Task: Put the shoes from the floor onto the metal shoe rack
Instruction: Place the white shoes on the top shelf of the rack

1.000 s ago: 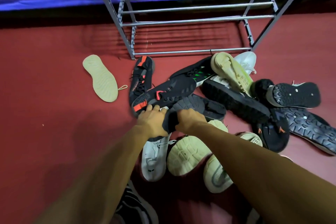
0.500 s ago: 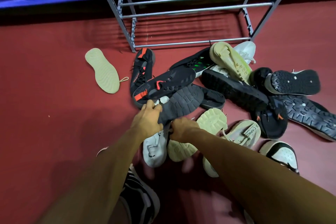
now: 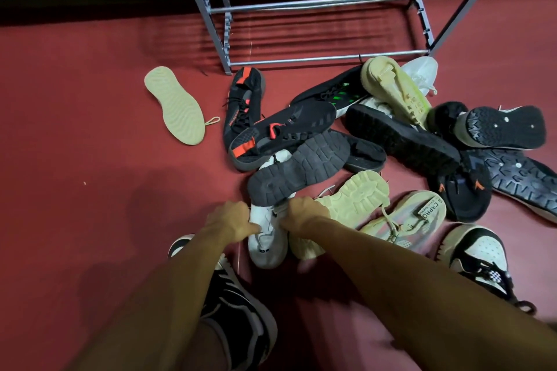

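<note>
White shoe [image 3: 266,238] sits between two sets of curled fingers. The left hand [image 3: 232,220] grips its side at 9 o'clock, and the right hand [image 3: 304,214] grips its side at 3 o'clock. The shoe lies on the red floor [image 3: 90,190] at the pile's near edge, its far end tucked under a grey-soled shoe [image 3: 301,169] at 12 o'clock. A cream-soled shoe [image 3: 355,193] touches the right hand at 2 o'clock. Farther out toward 12 stands the metal shoe rack [image 3: 331,3]. A loose insole [image 3: 173,105] lies apart at 10 o'clock.
</note>
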